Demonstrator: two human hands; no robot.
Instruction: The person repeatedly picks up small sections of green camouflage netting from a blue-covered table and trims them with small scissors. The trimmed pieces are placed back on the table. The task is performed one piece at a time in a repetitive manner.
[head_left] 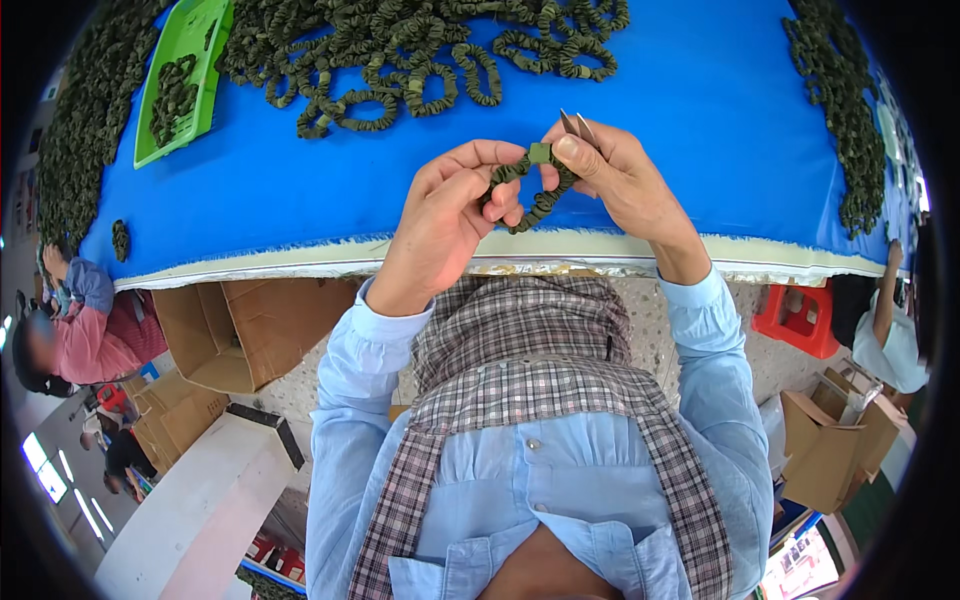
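A dark green gathered fabric hair tie (pixel 540 212) forms a ring between my two hands, just above the table's near edge. My left hand (pixel 442 215) is closed on the ring's left side, with some fingertips inside the loop. A flat, lighter green patch (pixel 540 153) shows at the ring's top. Closed at the ring's right side, my right hand (pixel 630 185) also grips small pointed thread snips (pixel 580 127). The two metal tips stick out beyond the thumb and point away from me, slightly apart. The rest of the snips is hidden in the palm.
Many similar hair ties (pixel 430 85) lie heaped on the blue-covered table (pixel 330 190), with more along both sides. A green basket (pixel 205 100) holds a few. Cardboard boxes (pixel 290 325) and a red stool (pixel 797 318) stand below the edge. Other people sit at left and right.
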